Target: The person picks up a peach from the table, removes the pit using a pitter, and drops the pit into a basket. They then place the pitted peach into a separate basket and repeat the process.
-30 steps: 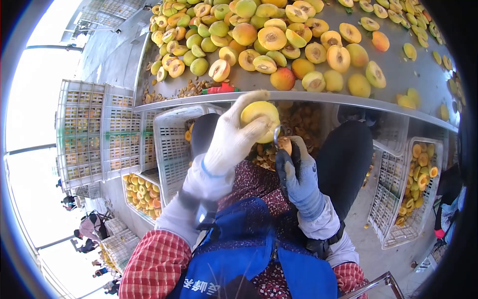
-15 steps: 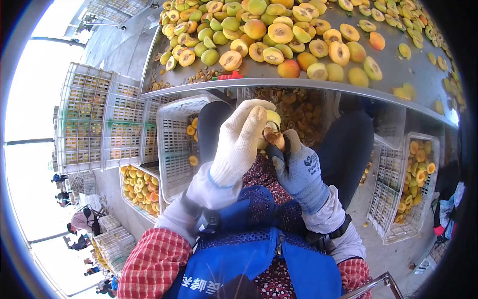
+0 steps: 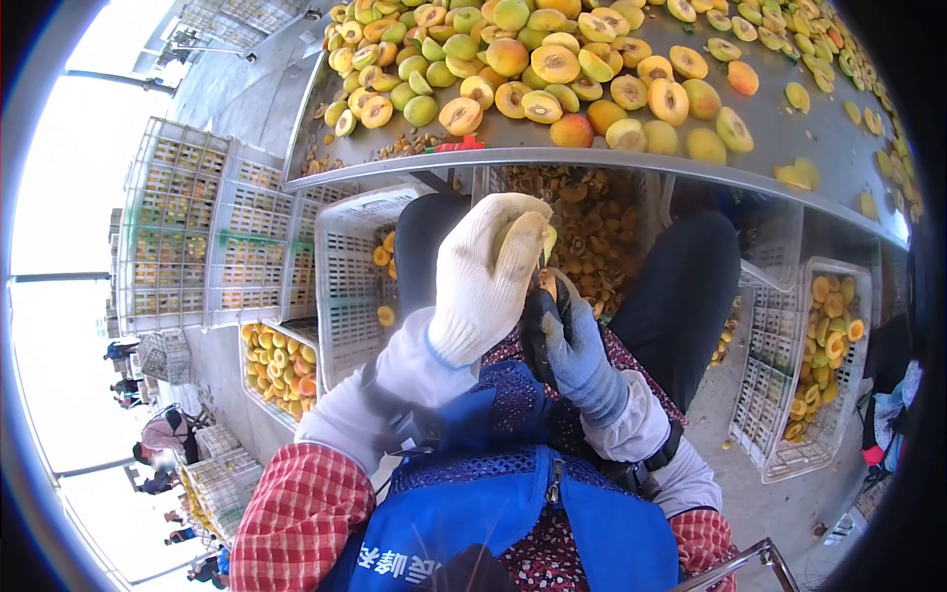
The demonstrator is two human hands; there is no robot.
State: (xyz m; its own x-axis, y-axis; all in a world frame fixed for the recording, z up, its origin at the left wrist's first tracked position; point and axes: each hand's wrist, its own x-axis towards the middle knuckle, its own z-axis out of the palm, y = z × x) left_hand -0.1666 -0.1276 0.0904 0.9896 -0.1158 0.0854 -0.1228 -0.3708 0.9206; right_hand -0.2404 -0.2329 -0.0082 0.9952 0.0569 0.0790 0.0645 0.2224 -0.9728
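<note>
My left hand (image 3: 491,276), in a white knitted glove, is closed around a yellow-green apricot half (image 3: 550,243), mostly hidden behind the fingers. Close against it, my right hand (image 3: 572,340) wears a blue-grey glove with dark fingertips. Its fingers are wrapped round a small pitting tool (image 3: 546,282), of which only a brownish end shows. Both hands are over my lap, just short of the metal table edge. Many whole and halved apricots (image 3: 508,57) lie on the metal table (image 3: 395,163).
Beneath the table edge, a crate holds brown scraps and fruit pieces (image 3: 582,227). White plastic crates (image 3: 345,296) stand left of my legs, and another crate (image 3: 764,395) with apricot halves stands right. A red object (image 3: 459,144) lies by the table edge. Other people are at far left.
My right hand has turned and moved slightly down and left. The apricot half has tilted in my left hand, so its cut face no longer shows.
</note>
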